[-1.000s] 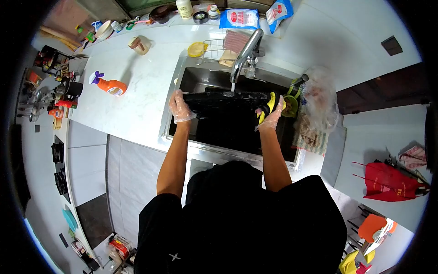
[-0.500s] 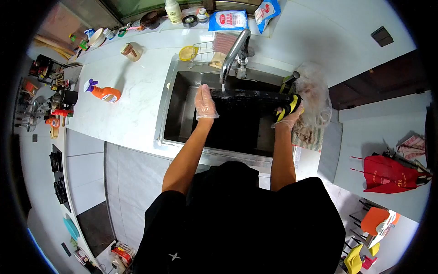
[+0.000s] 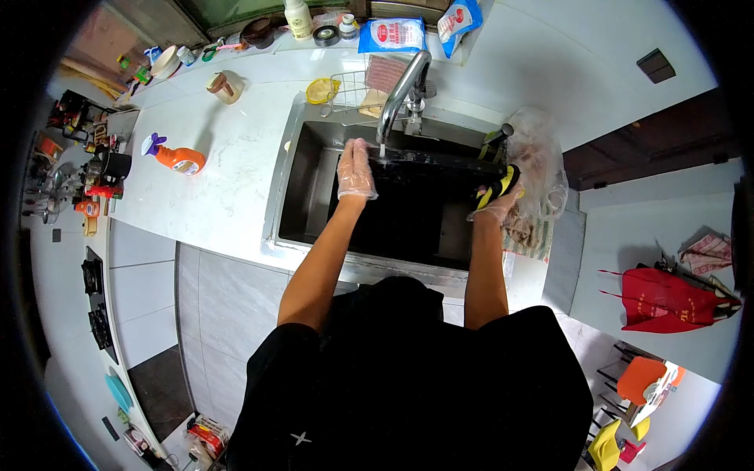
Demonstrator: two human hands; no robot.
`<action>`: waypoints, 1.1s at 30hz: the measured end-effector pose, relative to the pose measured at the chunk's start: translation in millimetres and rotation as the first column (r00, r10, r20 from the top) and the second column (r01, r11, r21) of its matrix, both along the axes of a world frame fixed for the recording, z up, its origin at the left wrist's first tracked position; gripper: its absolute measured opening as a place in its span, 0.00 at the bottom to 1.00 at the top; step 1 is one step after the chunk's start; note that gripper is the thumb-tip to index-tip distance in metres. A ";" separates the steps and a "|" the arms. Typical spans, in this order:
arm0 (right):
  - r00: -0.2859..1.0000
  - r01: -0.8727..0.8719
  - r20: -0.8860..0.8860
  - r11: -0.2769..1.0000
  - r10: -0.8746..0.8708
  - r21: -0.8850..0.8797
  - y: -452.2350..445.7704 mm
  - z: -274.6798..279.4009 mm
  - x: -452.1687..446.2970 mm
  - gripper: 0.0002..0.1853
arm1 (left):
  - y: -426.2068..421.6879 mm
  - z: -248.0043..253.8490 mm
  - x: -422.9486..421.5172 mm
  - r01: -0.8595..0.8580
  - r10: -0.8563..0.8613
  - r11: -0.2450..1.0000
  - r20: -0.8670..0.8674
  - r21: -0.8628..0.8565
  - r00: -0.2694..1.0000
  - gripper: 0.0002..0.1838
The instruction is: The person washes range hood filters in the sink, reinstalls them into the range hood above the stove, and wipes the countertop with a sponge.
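A dark, flat black panel (image 3: 400,212) is held tilted in the metal sink (image 3: 301,192), its wet upper edge below the faucet (image 3: 402,93), from which water runs. My left hand (image 3: 356,174), in a clear plastic glove, grips the panel's left end with its fingers straight and close together; the thumb is hidden. At the panel's right end, my gloved right hand (image 3: 503,204) is closed around a yellow-and-black scrubbing pad (image 3: 496,188). The pad lies against the panel there. Most of the panel's underside is out of sight.
Right of the sink is a clear plastic bag (image 3: 542,165) on a striped cloth (image 3: 536,248). A wire rack (image 3: 352,96) and a yellow lid-like dish (image 3: 320,91) sit behind it. An orange spray bottle (image 3: 181,159) and a lidded jar (image 3: 225,88) stand on the left counter.
My left hand has turned slightly, its fingers now pointing more upright along the panel's end. The right hand and the pad have hardly moved.
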State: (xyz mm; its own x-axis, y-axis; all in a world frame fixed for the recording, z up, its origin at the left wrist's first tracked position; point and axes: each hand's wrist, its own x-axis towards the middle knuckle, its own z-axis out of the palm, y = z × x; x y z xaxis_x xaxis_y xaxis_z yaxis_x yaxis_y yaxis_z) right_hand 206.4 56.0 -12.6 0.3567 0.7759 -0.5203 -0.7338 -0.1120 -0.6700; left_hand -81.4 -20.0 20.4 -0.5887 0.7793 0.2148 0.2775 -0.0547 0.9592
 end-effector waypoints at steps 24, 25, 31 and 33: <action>0.972 -0.190 -0.123 0.977 0.201 0.093 -57.2 18.1 -154.1 0.23 | 5.3 60.6 -0.8 0.285 -0.431 0.875 -0.898 -0.392 0.088 0.25; 0.967 -0.209 -0.124 0.970 0.223 0.123 -56.1 14.1 -153.0 0.23 | 6.5 58.1 1.1 0.309 -0.400 0.884 -0.910 -0.350 0.113 0.25; 0.943 -0.272 -0.148 0.947 0.297 0.169 -56.7 11.4 -126.7 0.23 | -4.1 59.7 1.7 0.351 -0.267 0.916 -0.948 -0.194 0.171 0.26; 0.950 -0.282 -0.124 0.957 0.288 0.065 -57.2 7.1 -107.9 0.23 | -5.2 53.8 -1.9 0.371 -0.163 0.926 -0.957 -0.064 0.241 0.30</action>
State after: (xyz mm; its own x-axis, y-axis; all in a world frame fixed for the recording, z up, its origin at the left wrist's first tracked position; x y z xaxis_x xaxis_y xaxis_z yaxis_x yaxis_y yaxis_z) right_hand 98.5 -1.2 -5.5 0.0485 0.8595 -0.5088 -0.7575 -0.3004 -0.5797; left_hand -83.3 -25.2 74.2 0.3396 0.7448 0.5744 0.9068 -0.4214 0.0103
